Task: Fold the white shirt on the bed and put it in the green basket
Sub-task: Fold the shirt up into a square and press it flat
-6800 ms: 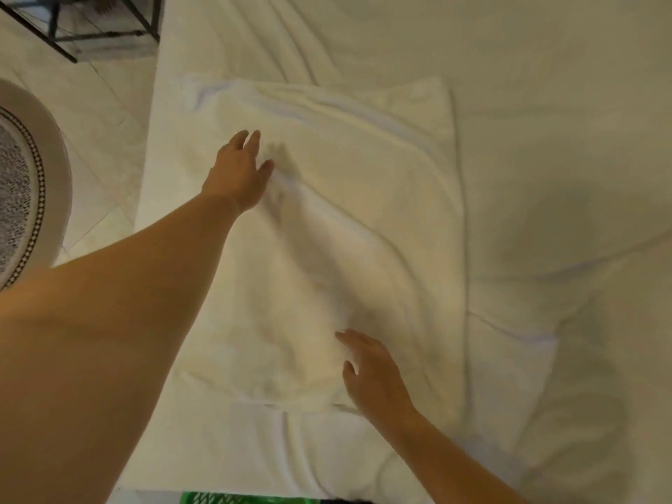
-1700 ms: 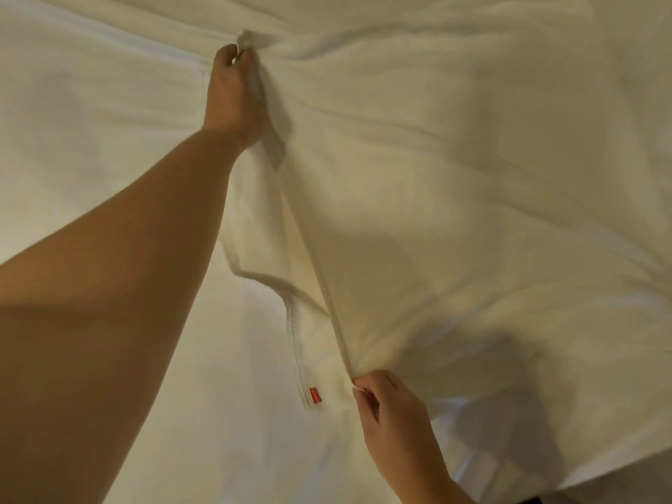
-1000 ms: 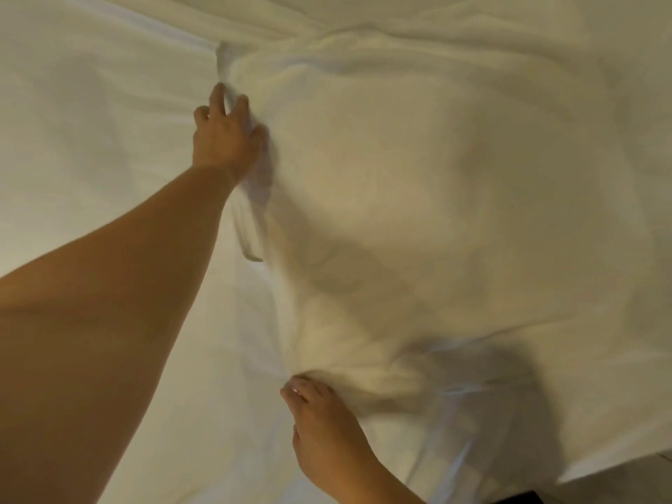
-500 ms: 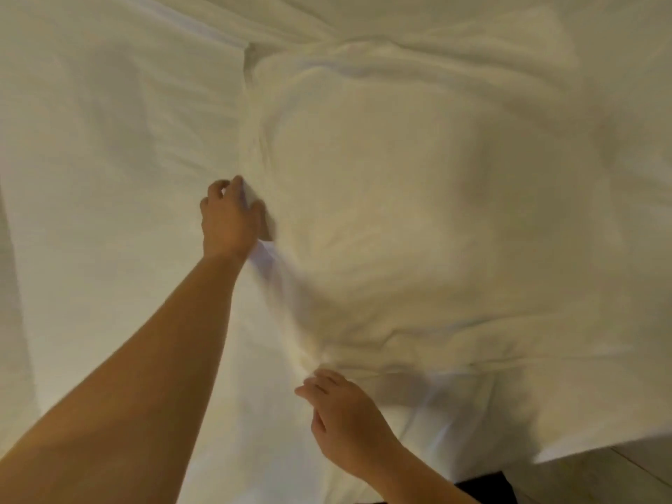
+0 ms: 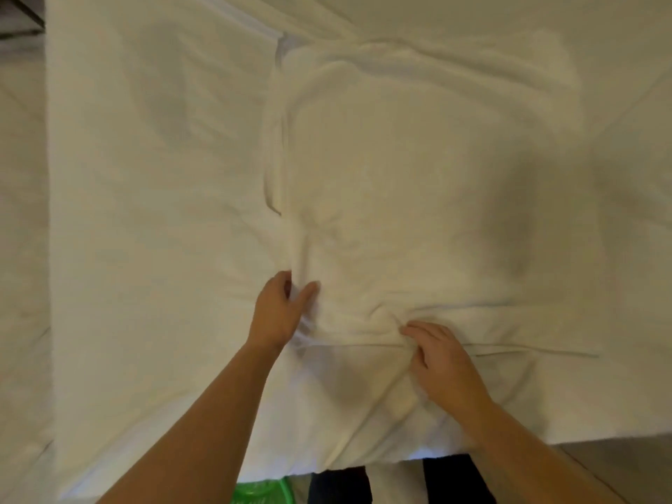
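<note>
The white shirt [image 5: 411, 183] lies partly folded on the white bed [image 5: 152, 198], its left edge doubled over. At the shirt's near left corner my left hand [image 5: 278, 311] pinches the fabric between thumb and fingers. My right hand [image 5: 440, 361] rests on the shirt's near hem, fingers curled into a bunched fold. A sliver of the green basket [image 5: 262, 491] shows below the bed's near edge.
The bed's left edge runs down the frame, with pale floor [image 5: 22, 249] beyond it. A dark frame [image 5: 20, 16] sits at the top left corner. My dark trouser legs [image 5: 340, 485] stand against the bed beside the basket.
My left hand slid down the shirt's left edge from the far corner to the near corner. The right hand shifted right along the near hem. The view pulled back, showing the basket.
</note>
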`<state>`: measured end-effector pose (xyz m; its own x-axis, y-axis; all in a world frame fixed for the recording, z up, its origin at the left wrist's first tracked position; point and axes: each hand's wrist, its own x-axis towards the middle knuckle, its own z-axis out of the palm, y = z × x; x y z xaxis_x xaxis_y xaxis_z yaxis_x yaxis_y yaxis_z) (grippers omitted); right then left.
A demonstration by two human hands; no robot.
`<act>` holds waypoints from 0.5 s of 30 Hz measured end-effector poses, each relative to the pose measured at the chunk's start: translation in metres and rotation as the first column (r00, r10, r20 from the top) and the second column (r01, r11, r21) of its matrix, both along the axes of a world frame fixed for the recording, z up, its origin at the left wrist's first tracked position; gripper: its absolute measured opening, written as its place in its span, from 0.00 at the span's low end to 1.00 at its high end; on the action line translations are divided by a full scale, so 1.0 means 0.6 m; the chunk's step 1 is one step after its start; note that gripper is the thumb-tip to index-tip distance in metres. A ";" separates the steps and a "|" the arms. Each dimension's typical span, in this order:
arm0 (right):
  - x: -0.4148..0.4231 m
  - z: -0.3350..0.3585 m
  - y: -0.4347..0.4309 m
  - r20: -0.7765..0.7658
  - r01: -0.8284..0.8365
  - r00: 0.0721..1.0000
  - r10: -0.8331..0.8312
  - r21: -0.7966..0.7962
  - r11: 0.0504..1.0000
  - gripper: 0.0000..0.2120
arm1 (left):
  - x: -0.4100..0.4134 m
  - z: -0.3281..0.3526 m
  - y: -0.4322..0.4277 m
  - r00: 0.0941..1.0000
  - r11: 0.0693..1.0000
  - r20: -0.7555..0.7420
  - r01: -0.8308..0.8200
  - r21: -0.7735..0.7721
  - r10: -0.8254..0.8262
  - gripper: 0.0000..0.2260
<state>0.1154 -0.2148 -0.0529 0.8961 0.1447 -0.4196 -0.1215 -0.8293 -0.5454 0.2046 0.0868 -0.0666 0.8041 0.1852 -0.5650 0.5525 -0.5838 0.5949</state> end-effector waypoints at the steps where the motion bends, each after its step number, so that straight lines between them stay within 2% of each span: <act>1: 0.003 -0.003 -0.018 0.005 0.006 1.000 -0.006 -0.015 1.000 0.24 | -0.011 -0.001 -0.010 1.000 1.000 -0.019 -0.021 0.014 0.022 0.22; 4: 0.010 -0.008 -0.073 0.017 0.061 0.998 -0.060 -0.050 0.997 0.23 | -0.043 -0.006 -0.041 0.992 0.992 -0.071 -0.102 0.079 0.108 0.24; 7: 0.010 -0.006 -0.142 0.013 0.095 0.996 -0.094 -0.082 0.992 0.23 | -0.072 -0.011 -0.070 0.956 0.965 -0.135 -0.259 0.027 0.260 0.18; 11: 0.011 0.006 -0.255 0.052 0.158 0.987 -0.152 -0.135 0.978 0.22 | -0.104 -0.014 -0.107 0.866 0.874 -0.168 -0.484 -0.038 0.471 0.14; 15: 0.019 0.017 -0.353 0.128 0.322 0.945 -0.300 -0.225 0.920 0.22 | -0.111 -0.005 -0.129 0.795 0.794 -0.132 -0.604 -0.071 0.593 0.11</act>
<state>0.1267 -0.4264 -0.0425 0.9149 -0.2422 -0.3228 -0.3544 -0.8648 -0.3556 0.1379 0.0095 -0.0699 0.4915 0.5463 -0.6782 0.8289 -0.0547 0.5567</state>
